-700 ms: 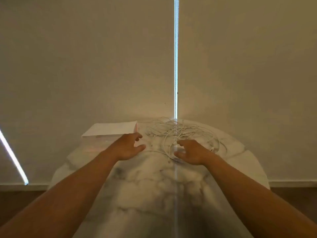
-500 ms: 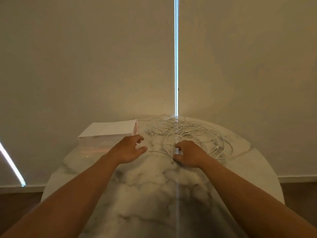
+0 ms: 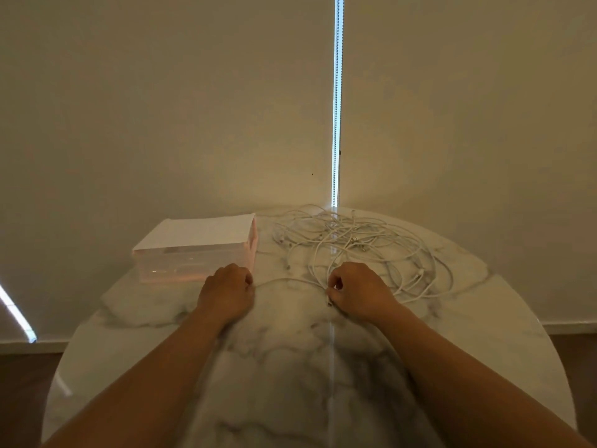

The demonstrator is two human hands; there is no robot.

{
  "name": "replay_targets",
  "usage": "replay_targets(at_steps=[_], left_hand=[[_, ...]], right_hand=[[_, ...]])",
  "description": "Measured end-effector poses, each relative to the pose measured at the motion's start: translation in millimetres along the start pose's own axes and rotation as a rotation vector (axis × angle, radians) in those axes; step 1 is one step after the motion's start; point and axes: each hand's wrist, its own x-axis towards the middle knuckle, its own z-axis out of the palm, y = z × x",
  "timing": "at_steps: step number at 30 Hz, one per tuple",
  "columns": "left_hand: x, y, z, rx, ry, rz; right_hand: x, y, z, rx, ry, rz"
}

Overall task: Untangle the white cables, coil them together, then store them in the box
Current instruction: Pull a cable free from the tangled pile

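Nearest: round marble table (image 3: pixel 290 383), grey-veined, with both bare forearms stretched across it from the near edge. Mid-table, left of centre: left hand (image 3: pixel 226 294), back upward, fingers curled tightly under, fingertips hidden. Touching the thumb side of this hand: one thin strand (image 3: pixel 284 279); grip on it not confirmable from this angle. Mid-table, right of centre: right hand (image 3: pixel 360 291), fingers curled in, thumb and forefinger pinched on the same strand, a short connector end protruding just near of the pinch. Between the two hands: that strand, lying in a shallow arc on the marble. Just beyond the right hand and spreading to the far right: white cables (image 3: pixel 355 240), a loose tangle of overlapping loops flat on the table, several plug ends visible. Far left, beside the tangle but apart from it: box (image 3: pixel 193 253), translucent pinkish walls, white lid in place on top. Farthest: beige blind (image 3: pixel 161 108), split by a bright vertical gap (image 3: pixel 337 92).
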Motion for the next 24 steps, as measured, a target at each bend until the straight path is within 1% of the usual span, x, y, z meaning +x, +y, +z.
replay_targets(at_steps=[3,7,10,16,17,19,22,24], left_hand=[[-2.0,-0.2,2.8,-0.126,0.027,-0.039],[-7.9,2.6,4.8,-0.228,0.11,-0.054],[-11.9,5.5,-1.4,-0.393,0.195,-0.105],[-21.3,8.5,-9.2,-0.673,0.312,-0.157],[-20.8,8.2,-8.9,-0.711,0.315,-0.162],[-20.8,6.9,-8.1,-0.778,0.267,-0.165],[-24.1,4.7,-6.7,-0.86,0.161,-0.124],[-24.3,3.6,-7.3,-0.899,0.156,-0.122]], right_hand=[[-3.9,0.1,-1.5,-0.003,-0.028,-0.02],[-10.5,3.3,-2.6,-0.044,-0.045,-0.058],[-14.3,5.9,0.3,-0.035,-0.057,-0.078],[-12.8,8.5,-2.1,-0.028,-0.03,-0.049],[-12.9,9.2,-3.5,-0.006,-0.013,-0.045],[-14.1,9.6,-5.8,0.052,0.061,-0.056],[-13.9,9.3,-7.0,0.14,0.235,-0.059],[-10.8,9.7,-9.2,0.143,0.29,-0.038]])
